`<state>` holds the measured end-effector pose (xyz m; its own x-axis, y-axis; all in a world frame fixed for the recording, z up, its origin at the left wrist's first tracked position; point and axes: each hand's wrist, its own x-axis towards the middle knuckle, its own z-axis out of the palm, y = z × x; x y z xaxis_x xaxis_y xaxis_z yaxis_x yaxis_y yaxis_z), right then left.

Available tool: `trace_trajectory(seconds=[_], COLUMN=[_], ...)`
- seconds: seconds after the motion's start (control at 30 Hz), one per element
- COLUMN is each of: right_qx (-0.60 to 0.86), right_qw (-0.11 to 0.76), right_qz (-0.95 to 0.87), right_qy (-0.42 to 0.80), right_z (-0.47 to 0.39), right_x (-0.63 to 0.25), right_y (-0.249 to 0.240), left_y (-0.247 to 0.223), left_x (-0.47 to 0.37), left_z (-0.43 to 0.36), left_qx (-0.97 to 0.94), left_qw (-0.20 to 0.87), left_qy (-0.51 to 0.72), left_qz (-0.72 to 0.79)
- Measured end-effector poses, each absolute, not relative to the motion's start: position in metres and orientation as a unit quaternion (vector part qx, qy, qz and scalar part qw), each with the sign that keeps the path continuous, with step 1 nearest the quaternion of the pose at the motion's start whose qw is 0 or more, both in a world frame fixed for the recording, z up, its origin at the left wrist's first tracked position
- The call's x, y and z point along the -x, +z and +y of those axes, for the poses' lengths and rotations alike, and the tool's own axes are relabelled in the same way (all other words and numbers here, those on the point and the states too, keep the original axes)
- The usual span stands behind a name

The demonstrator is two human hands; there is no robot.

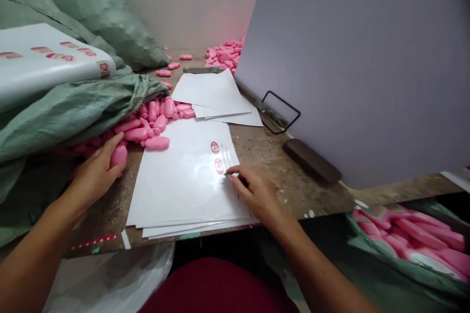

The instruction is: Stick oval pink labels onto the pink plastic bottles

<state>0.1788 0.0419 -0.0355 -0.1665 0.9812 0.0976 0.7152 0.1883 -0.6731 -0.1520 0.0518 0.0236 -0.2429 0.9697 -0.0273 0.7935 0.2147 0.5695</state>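
Note:
My left hand [96,168] is curled round a small pink plastic bottle [118,157], thumb on the near side and fingers over the top. It rests against a heap of similar bottles [169,107] spilling from a green woven sack [69,112]. My right hand [255,193] pinches at the edge of an oval red-and-white sticker [219,166] on a stack of glossy white sheets [172,186]. A second oval sticker [215,147] lies just above it. One bottle [157,143] lies on its side over the sheet's upper left corner.
Loose white sheets [213,90] lie further back, near a pile of pink bottles [225,55]. A large grey panel [352,73] stands on the right, with a dark oblong case [311,160] at its foot. Below right, a sack holds labelled pink bottles [414,234]. A printed sticker sheet [44,66] drapes over the left sack.

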Motion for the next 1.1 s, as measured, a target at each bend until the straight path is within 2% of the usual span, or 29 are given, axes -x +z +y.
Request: trace_trajectory(seconds=[0.07,0.13,0.2,0.33,0.43,0.5,0.57,0.63,0.7,0.8,1.1], right_qx=[0.513,0.461,0.449,0.438,0.422,0.452,0.527,0.591,0.614,0.609,0.592], right_qw=[0.236,0.207,0.187,0.146,0.164,0.219,0.260,0.261,0.240,0.210,0.187], right_qz=[-0.796,-0.838,-0.848,-0.857,-0.841,-0.804,-0.760,-0.733,-0.734,-0.753,-0.772], right_qy=[0.219,0.207,0.213,0.227,0.296,0.317,0.277,0.213,0.162,0.132,0.137], right_z=[0.031,0.021,0.012,-0.001,-0.001,0.009,0.025,0.042,0.056,0.065,0.062], right_x=[-0.162,-0.146,-0.137,-0.141,-0.158,-0.172,-0.185,-0.195,-0.199,-0.197,-0.183], right_y=[-0.035,-0.035,-0.034,-0.030,-0.025,-0.024,-0.024,-0.027,-0.031,-0.037,-0.040], left_y=[0.016,0.005,-0.007,-0.019,-0.013,-0.004,0.002,0.002,-0.004,-0.016,-0.021], left_x=[0.129,0.105,0.087,0.083,0.082,0.069,0.047,0.022,0.001,-0.013,-0.001], left_z=[0.049,0.042,0.032,0.006,-0.003,0.002,0.016,0.034,0.052,0.069,0.065], left_qx=[-0.507,-0.445,-0.480,-0.644,-0.702,-0.683,-0.594,-0.456,-0.332,-0.254,-0.235], left_qw=[0.353,0.458,0.439,0.297,0.268,0.323,0.447,0.585,0.675,0.712,0.707], left_qy=[0.381,0.458,0.434,0.244,0.214,0.240,0.303,0.387,0.450,0.475,0.471], left_qz=[0.688,0.618,0.624,0.662,0.625,0.610,0.596,0.548,0.481,0.450,0.472])
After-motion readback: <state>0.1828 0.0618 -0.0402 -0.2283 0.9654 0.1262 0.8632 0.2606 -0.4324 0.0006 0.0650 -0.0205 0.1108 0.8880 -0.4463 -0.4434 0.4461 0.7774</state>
